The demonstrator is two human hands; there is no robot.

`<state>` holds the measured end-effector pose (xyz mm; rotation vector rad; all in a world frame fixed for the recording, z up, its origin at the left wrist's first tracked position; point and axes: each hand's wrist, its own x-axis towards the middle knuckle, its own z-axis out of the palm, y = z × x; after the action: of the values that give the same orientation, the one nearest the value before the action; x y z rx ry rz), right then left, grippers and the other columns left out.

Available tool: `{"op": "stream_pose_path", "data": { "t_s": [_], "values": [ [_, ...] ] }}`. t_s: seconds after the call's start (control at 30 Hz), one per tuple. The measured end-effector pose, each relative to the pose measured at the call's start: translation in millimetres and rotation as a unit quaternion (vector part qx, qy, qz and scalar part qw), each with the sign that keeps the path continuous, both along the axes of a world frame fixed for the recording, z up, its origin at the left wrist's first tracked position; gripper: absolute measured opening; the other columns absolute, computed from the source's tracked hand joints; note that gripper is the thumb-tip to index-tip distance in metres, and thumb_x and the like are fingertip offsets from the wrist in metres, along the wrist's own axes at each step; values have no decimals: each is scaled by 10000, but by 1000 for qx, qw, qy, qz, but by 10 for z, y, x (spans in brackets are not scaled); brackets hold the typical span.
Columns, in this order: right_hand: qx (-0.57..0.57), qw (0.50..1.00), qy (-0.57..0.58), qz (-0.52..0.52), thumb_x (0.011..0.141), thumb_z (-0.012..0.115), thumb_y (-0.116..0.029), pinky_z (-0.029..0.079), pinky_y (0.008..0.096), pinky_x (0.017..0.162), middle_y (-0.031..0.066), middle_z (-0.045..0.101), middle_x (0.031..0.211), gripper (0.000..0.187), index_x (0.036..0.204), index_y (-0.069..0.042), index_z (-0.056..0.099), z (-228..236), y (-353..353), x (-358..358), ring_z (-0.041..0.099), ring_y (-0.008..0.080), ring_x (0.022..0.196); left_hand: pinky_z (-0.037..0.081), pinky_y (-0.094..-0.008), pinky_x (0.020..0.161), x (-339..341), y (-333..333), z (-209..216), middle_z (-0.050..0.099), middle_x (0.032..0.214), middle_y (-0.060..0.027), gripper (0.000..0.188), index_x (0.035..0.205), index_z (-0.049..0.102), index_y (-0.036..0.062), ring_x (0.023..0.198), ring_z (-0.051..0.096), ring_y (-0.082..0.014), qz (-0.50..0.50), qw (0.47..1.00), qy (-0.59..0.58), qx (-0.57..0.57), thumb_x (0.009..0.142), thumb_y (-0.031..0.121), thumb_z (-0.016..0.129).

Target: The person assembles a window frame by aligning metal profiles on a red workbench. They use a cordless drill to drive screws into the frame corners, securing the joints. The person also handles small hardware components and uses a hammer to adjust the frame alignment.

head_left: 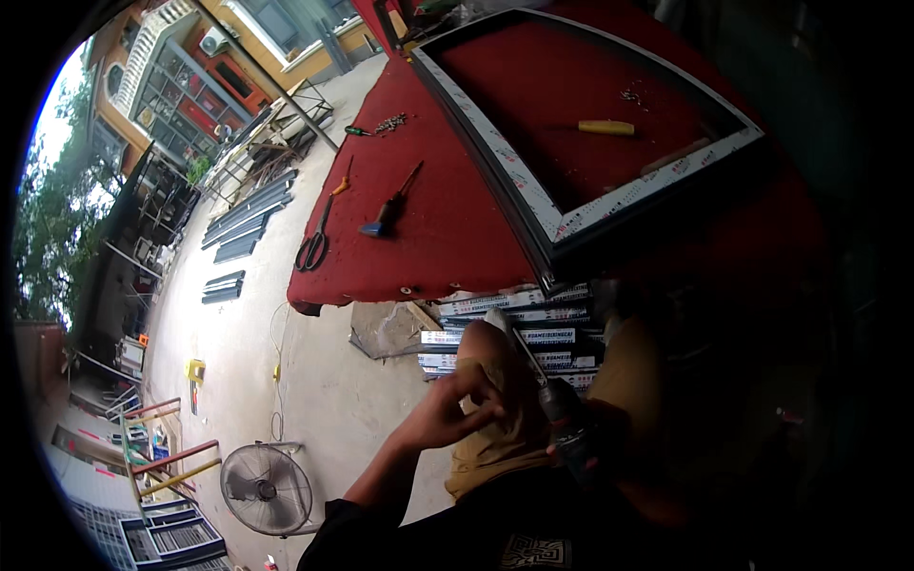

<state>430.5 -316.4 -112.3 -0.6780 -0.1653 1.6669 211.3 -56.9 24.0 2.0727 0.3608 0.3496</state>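
Observation:
My right hand [609, 428], mostly lost in shadow, grips a dark power drill [569, 428] in front of my lap. Its long thin bit [529, 357] points up and away toward the table. My left hand [460, 404] hovers over my knee, left of the drill, with fingers curled in; whatever they pinch is too small to make out. Beyond my knees, a dark window frame [509, 176] with white printed film lies on the red-covered table [447, 247]. A yellow-handled tool [606, 127] and loose screws [630, 95] show inside its opening.
Left of the frame lie black-handled scissors [312, 249], an orange-handled screwdriver [340, 187], a blue-ended screwdriver [386, 214], a green-handled one [356, 130] and piled screws [390, 123]. Wrapped profiles [500, 338] are stacked under the table edge. A fan [267, 487] stands on the floor at left.

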Motion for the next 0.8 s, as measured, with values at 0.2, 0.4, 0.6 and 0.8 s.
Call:
{"op": "stream_pose_path", "data": {
  "t_s": [0.2,0.4,0.6,0.8],
  "values": [
    [92,796,598,0,1068,726,-299,609,358,879,99,724,1134,395,1330,-18,636,-60,-10,281,701,169,966,508,-241,781,654,487,453,665,901,17,120,1066,665,31,859,627,-62,190,957,-189,-108,1073,110,754],
    [-17,-242,958,154,1034,744,-163,591,355,821,35,738,999,173,1169,-53,735,-1,-75,474,699,144,895,442,-228,704,1491,1083,399,653,855,34,177,1004,683,37,768,542,-38,221,943,-249,11,1072,174,773],
    [-92,-636,694,325,957,771,-124,598,409,857,86,771,1005,149,1081,-42,762,601,-2,569,753,266,953,531,-271,784,2110,1480,189,726,959,-17,212,1088,741,19,867,648,-90,231,938,-247,70,1069,229,769],
    [-79,-692,651,301,941,799,-103,593,364,778,52,766,943,157,1073,-40,745,514,72,540,741,190,865,517,-259,754,2291,1518,-33,751,913,-43,198,1070,753,-12,817,657,-97,286,926,-248,20,1044,184,753]
  ]
}}
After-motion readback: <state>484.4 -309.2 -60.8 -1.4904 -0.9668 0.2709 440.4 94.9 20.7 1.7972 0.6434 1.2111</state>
